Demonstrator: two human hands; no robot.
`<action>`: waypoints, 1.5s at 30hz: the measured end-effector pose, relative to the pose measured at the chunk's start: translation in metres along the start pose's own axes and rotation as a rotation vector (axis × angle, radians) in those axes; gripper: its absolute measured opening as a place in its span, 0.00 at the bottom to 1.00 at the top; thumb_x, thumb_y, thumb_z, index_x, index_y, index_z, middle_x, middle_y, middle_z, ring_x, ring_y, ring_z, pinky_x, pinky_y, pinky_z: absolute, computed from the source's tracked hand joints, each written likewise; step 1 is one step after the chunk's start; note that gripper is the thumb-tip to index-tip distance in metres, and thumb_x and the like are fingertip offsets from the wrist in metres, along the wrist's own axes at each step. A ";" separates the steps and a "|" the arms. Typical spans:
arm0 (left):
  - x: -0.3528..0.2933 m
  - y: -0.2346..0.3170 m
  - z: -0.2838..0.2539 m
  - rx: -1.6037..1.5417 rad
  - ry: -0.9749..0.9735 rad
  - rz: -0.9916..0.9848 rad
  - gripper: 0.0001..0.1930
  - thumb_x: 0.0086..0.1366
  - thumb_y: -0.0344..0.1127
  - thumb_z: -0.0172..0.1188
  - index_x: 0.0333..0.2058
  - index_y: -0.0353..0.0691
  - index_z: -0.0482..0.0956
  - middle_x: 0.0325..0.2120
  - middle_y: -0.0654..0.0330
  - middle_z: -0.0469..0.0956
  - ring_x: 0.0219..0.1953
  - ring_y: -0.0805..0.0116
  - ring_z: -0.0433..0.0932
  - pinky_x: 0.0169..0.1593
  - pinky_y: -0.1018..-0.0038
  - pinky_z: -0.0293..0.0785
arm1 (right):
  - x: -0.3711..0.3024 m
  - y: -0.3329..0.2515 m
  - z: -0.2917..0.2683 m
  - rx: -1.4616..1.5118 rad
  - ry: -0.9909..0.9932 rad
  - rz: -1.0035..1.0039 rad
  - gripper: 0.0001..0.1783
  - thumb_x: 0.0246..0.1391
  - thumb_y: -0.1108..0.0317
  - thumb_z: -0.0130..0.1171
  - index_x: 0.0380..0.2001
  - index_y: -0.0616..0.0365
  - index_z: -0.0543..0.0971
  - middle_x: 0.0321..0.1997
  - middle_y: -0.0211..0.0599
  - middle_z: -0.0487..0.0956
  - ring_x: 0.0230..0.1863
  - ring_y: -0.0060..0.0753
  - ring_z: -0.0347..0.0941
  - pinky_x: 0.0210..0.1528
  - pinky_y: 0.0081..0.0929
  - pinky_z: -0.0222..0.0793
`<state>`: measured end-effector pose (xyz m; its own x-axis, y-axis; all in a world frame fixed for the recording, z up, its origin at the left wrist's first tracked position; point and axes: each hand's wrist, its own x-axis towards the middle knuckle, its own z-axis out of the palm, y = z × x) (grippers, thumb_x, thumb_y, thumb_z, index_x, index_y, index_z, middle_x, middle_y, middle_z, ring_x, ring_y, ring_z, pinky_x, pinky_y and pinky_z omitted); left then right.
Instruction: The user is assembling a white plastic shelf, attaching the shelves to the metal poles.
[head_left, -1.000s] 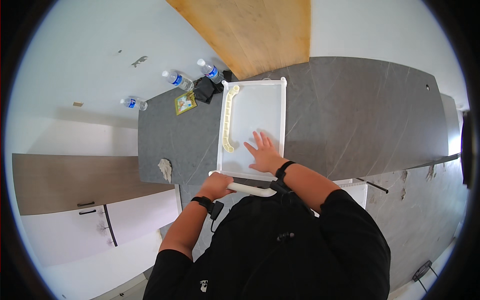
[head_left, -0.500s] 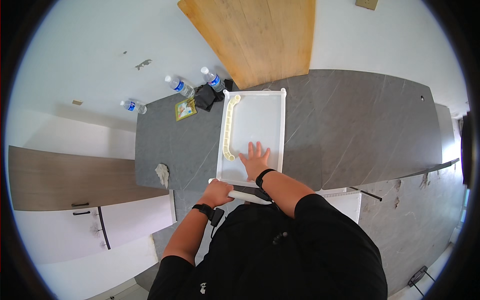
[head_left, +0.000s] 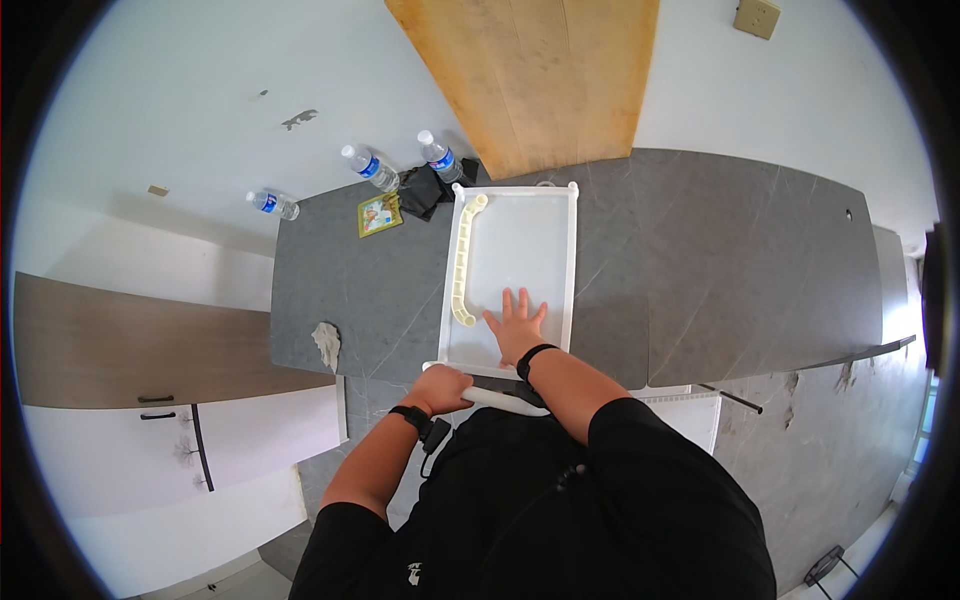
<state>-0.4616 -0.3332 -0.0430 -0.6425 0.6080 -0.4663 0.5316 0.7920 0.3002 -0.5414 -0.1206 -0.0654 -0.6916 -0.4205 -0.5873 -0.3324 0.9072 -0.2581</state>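
A white rectangular tray-like panel [head_left: 520, 240] with raised rims and corner knobs lies on the grey counter. My right hand [head_left: 517, 328] is laid flat on its inner surface, fingers spread, holding nothing. At the panel's near left corner my left hand [head_left: 443, 388] is closed around the left end of a white curved bar [head_left: 505, 402]. This bar runs along the near edge, against my black shirt; its right end is partly hidden by my right arm. A cream curved bar [head_left: 462, 262] with ribbed hollows rests inside the panel along the left rim.
Behind the panel a wooden board [head_left: 560, 80] leans on the wall. Water bottles [head_left: 370, 168], a black bag [head_left: 421, 190] and a yellow-green packet [head_left: 380, 215] are at the back left. A crumpled cloth [head_left: 326, 345] lies near the counter's [head_left: 740, 260] front left edge.
The view has shifted slightly, so everything appears a little lower and to the right. Both hands keep their places on the panel and the white bar.
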 end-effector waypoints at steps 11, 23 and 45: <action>-0.005 -0.004 -0.005 -0.047 0.017 0.059 0.16 0.53 0.52 0.63 0.25 0.46 0.81 0.23 0.54 0.81 0.31 0.49 0.82 0.36 0.53 0.77 | 0.000 -0.003 0.001 -0.070 -0.006 0.027 0.70 0.35 0.44 0.82 0.77 0.29 0.49 0.82 0.53 0.33 0.80 0.72 0.28 0.66 0.86 0.42; -0.001 -0.011 -0.017 0.041 -0.255 0.248 0.11 0.55 0.46 0.63 0.29 0.46 0.84 0.23 0.56 0.83 0.30 0.51 0.83 0.35 0.54 0.78 | 0.000 -0.014 -0.007 -0.091 -0.008 0.053 0.68 0.37 0.48 0.82 0.77 0.28 0.49 0.82 0.51 0.32 0.80 0.69 0.28 0.68 0.83 0.42; -0.040 0.004 0.010 -0.111 -0.098 0.452 0.16 0.57 0.50 0.64 0.29 0.41 0.82 0.22 0.52 0.81 0.27 0.51 0.83 0.30 0.57 0.78 | 0.005 -0.032 -0.020 -0.129 -0.075 0.179 0.68 0.36 0.50 0.82 0.76 0.21 0.48 0.83 0.44 0.31 0.82 0.60 0.27 0.72 0.75 0.47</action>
<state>-0.4283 -0.3550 -0.0318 -0.3030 0.8892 -0.3429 0.6802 0.4538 0.5757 -0.5473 -0.1522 -0.0444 -0.6992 -0.2464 -0.6711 -0.2914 0.9554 -0.0472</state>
